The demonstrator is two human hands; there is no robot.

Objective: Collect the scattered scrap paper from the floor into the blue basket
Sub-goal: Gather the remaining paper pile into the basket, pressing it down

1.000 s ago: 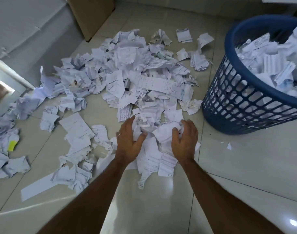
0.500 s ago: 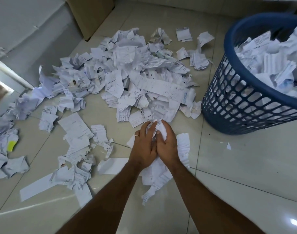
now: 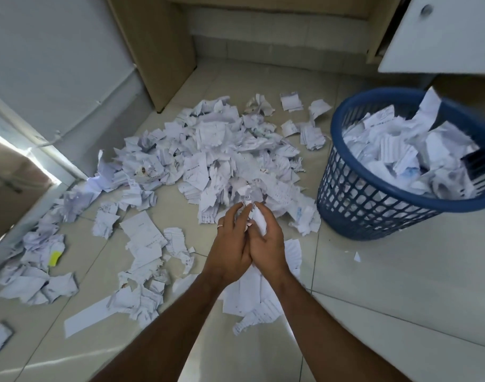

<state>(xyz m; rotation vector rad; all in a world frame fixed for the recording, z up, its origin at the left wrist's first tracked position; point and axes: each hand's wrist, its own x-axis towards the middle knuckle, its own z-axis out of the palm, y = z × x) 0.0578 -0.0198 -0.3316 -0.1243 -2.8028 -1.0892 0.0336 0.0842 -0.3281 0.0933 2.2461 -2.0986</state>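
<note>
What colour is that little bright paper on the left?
Yellow scrap, seen in the head view.

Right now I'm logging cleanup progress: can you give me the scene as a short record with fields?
left hand: pressed against the right, gripping a bundle of scrap paper
right hand: gripping the same bundle; strips hang below the wrists
blue basket: to the right, upright, heaped with paper up to its rim
main paper pile: on the tiled floor ahead of the hands
side scraps: by the left wall, one with a yellow note
task state: much paper not yet collected
</note>
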